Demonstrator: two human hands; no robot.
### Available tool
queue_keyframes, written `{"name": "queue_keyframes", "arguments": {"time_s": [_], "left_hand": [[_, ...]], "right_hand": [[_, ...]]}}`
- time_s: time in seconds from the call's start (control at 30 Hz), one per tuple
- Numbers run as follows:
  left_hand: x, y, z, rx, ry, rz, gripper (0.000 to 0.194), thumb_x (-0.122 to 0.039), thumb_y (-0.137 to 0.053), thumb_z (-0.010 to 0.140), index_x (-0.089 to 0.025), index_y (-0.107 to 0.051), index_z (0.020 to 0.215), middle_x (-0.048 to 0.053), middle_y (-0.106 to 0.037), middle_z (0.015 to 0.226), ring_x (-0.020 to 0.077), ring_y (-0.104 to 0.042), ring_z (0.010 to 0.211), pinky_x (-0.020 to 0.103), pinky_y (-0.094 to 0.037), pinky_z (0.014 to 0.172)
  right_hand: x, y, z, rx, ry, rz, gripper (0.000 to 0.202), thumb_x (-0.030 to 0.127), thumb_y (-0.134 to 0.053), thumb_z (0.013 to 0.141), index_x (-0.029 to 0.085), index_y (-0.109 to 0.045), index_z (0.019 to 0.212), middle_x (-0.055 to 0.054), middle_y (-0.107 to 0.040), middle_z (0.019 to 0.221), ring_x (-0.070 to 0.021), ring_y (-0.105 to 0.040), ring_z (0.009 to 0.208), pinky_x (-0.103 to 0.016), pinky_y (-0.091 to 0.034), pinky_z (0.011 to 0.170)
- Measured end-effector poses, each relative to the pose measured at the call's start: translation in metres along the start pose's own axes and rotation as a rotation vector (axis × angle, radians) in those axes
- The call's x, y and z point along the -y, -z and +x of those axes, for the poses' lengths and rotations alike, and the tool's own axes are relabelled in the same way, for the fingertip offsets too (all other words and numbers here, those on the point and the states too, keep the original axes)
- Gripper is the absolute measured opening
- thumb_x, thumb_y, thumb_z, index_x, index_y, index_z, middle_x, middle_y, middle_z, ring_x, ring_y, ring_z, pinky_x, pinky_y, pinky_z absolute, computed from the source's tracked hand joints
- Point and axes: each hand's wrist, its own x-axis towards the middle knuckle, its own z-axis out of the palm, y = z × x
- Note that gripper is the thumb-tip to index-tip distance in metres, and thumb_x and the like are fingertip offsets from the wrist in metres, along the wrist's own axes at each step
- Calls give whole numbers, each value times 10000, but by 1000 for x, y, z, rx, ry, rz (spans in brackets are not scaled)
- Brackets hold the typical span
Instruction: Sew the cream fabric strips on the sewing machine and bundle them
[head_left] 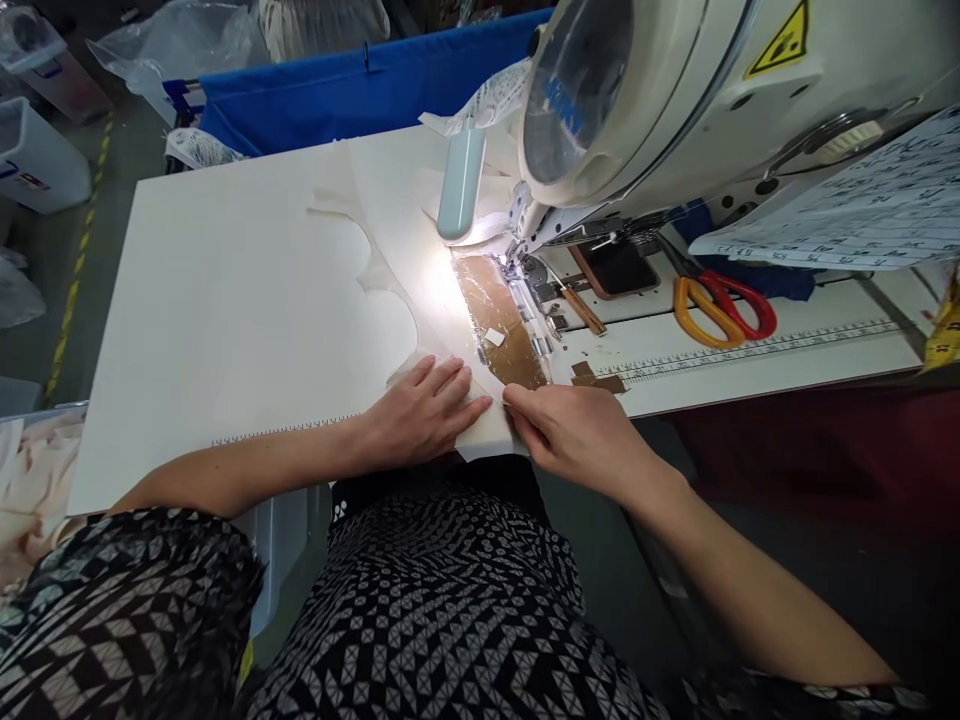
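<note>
A thin cream fabric piece (386, 275) with curved cut edges lies across the white table, running toward the sewing machine (675, 90). My left hand (427, 410) rests flat on its near end, fingers stretched out. Beside it, at the table's front edge, my right hand (574, 430) is closed, thumb and forefinger pinching the fabric's edge. The needle and presser foot area (512, 262) is beyond my hands, lit by a bright lamp. Brown tape (499, 310) covers the bed in front of it, with a small white scrap (494, 337) on top.
Scissors with orange and red handles (724, 300), a dark phone (615, 268) and a wooden-handled tool (585, 310) lie right of the needle. A measuring tape (765, 350) runs along the right edge. Blue cloth (300, 95) hangs behind the table; plastic bins (37, 160) stand left.
</note>
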Motion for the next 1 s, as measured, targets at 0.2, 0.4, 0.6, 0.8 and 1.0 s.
{"name": "queue_keyframes", "arguments": {"time_s": [0.2,0.4,0.6,0.8,1.0], "left_hand": [[0,2,1,-21,16,-66,405,-302,-523,949,-122,-541,1312,190,-580,1263,343,-511,1207,484,-425,999],[-2,1,3,-19,-19,-126,371,-184,-422,973,-54,-527,1304,161,-575,1321,271,-483,1248,474,-386,1082],[-3,-1,2,-72,-35,-85,379,-178,-411,967,-45,-545,1296,150,-607,1295,278,-503,1224,478,-402,1058],[-3,-3,2,-36,-45,-49,390,-200,-406,982,-55,-540,1319,151,-601,1306,273,-506,1222,482,-399,1060],[-4,-4,1,-12,-26,-65,383,-215,-426,985,-71,-540,1321,149,-581,1346,270,-485,1256,461,-397,1062]], "right_hand": [[-15,-3,-17,5,-68,208,194,284,-360,913,239,-377,725,4,-524,539,-159,-478,498,-286,-208,514],[-7,-10,-4,-90,-167,262,191,319,-351,924,239,-388,755,-1,-524,547,-174,-494,517,-288,-213,530],[0,-8,8,-40,-154,165,203,317,-348,925,228,-435,766,-42,-597,602,-190,-519,544,-293,-190,531],[1,-2,12,30,-114,91,199,300,-355,917,225,-462,766,-55,-635,643,-189,-529,560,-302,-175,535],[-14,1,-2,69,-59,187,188,287,-376,899,234,-386,718,-16,-564,575,-175,-516,549,-288,-215,543]]}}
